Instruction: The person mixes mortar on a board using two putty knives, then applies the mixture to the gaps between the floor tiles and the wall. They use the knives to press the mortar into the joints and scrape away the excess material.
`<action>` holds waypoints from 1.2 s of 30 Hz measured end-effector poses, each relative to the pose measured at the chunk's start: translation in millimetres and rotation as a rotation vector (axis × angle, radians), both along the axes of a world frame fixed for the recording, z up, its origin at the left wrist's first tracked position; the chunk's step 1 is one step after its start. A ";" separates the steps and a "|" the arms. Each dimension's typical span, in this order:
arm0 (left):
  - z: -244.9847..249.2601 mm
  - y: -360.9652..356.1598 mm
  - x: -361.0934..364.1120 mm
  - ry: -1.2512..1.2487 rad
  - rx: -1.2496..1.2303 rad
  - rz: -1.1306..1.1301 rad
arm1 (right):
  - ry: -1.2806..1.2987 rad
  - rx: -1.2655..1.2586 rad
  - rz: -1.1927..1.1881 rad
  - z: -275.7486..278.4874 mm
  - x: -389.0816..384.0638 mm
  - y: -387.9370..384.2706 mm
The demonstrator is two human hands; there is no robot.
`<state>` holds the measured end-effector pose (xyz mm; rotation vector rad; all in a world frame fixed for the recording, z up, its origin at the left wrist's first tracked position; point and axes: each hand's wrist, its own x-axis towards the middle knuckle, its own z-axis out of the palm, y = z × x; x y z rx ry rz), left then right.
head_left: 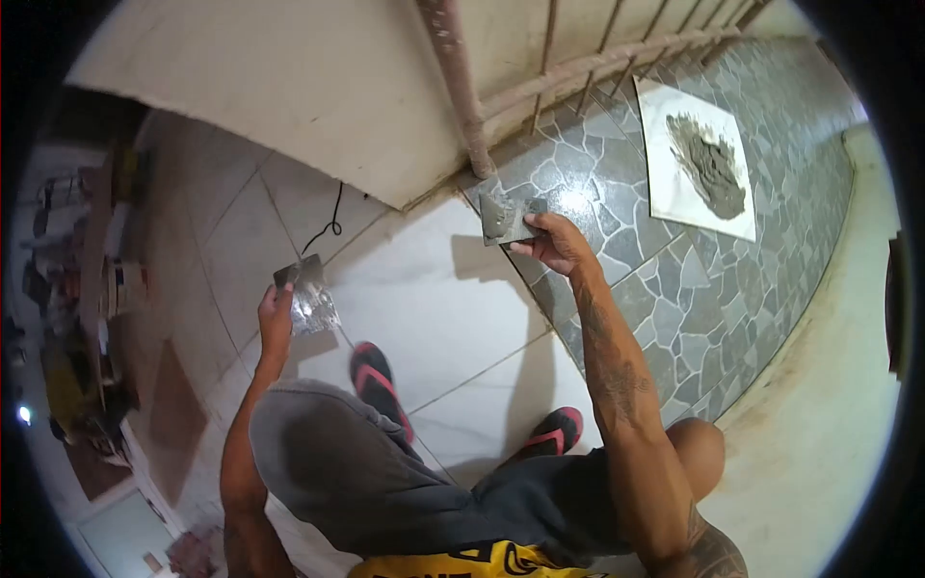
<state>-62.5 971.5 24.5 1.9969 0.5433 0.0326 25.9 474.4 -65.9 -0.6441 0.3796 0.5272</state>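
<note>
Grey wet mortar smears both tools. Item one: small flat steel scraper, clamped in the grip of the left hand, fingers closed on its near edge, blade rising up and away from the grip above the glossy white floor tiles. Item two: broad square steel trowel blade, with a dab of mortar on its face, pinched shut in the grip of the right hand, blade jutting sideways from the grip toward the other hand. The two tools are well apart. Beyond the right grip: white square board bearing a heap of dark grey mortar, lying on grey stone-pattern paving. Beyond both grips: rusty metal railing post. Beyond the left grip: thin black cable. Below both grips: pair of red-and-black flip-flops.
</note>
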 end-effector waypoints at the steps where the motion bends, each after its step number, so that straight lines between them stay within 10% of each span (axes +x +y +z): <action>1: 13.2 -14.6 14.1 0.023 0.032 -0.112 | -0.021 -0.011 -0.003 -2.8 1.6 -2.8; 7: 48.6 -92.6 72.2 0.347 0.216 -0.848 | -0.009 -0.118 -0.201 -18.6 -11.7 4.9; 19: 19.3 -156.1 144.2 0.164 0.405 -2.253 | -0.135 -0.995 -0.060 27.9 -5.4 100.8; 30: 33.3 -78.8 181.7 0.470 0.270 -1.955 | 0.033 -1.006 -0.120 19.9 -10.4 122.9; 36: -3.2 -82.6 198.4 0.243 0.219 -1.985 | 0.040 -1.055 -0.145 41.1 -13.4 134.2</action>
